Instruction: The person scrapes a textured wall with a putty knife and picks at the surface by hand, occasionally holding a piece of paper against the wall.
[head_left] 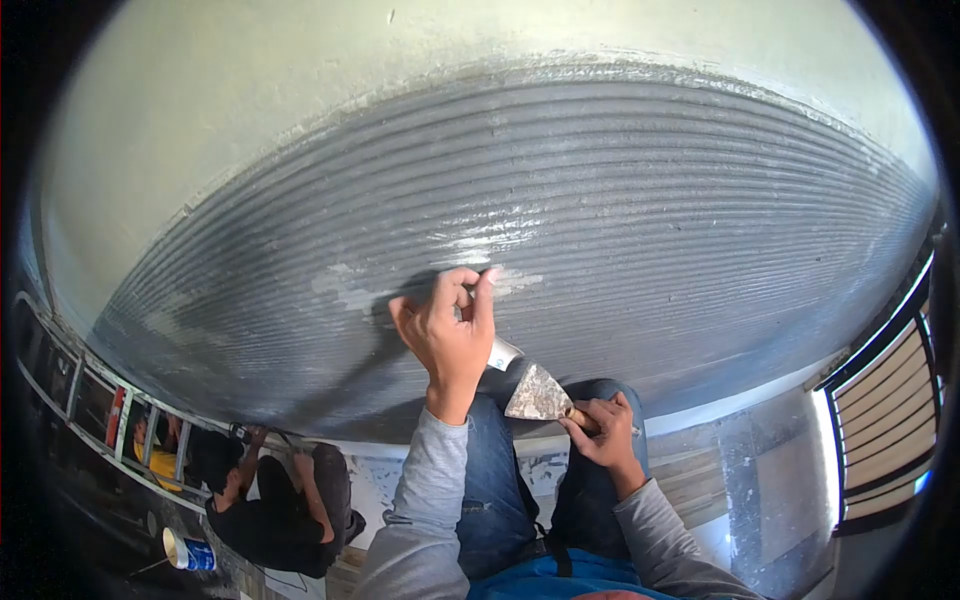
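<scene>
My left hand [445, 325] is raised close to the ridged grey wall panel [640, 230], fingers curled and thumb brought to the fingertips in a pinch. I cannot tell what, if anything, is in that pinch. White smears [480, 240] show on the ridges just above it. My right hand [605, 430], lower and to the right, is closed round the wooden handle of a putty knife [538, 393]. Its wide blade is crusted with pale filler and points up and left. A white object with a label [503, 353] shows beside my left wrist.
A person in black [275, 515] crouches at lower left, near a metal ladder [130, 460]. Behind its rungs is someone in yellow [165, 465]. A white and blue bucket [190, 550] stands at bottom left. At right is a slatted gate [885, 420].
</scene>
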